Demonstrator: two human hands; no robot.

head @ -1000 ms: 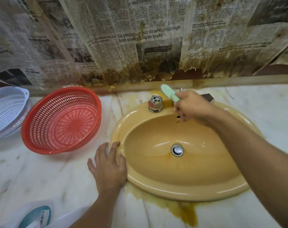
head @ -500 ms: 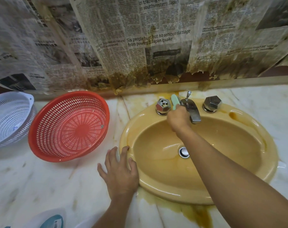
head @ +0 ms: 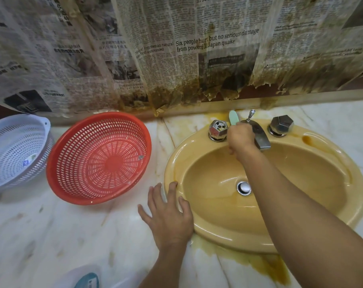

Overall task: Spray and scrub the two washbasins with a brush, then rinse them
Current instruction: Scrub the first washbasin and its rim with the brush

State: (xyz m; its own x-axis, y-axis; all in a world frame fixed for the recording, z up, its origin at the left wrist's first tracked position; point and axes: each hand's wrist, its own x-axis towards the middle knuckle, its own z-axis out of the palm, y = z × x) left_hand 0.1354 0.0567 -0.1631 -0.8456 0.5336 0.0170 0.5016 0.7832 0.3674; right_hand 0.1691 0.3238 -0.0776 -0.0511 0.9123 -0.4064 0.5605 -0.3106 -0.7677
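Barely shifted, right hand (head: 239, 138) grasps brush (head: 232, 117) beside tap (head: 262, 139); left hand (head: 170, 217), fingers (head: 155, 196) released, on stained marble counter (head: 51, 235).

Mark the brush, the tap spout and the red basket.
brush (head: 232, 117), head view, on the green handle end that shows.
tap spout (head: 263, 140), head view, on the metal spout's upper face.
red basket (head: 83, 163), head view, on its perforated inner wall.

Wall: overlapping printed newspaper sheets (head: 197, 48), lower edges torn, brown-stained. Beige backsplash strip (head: 301, 99) beneath. White veined marble table (head: 51, 235), yellow-brown staining (head: 267, 267) at front.
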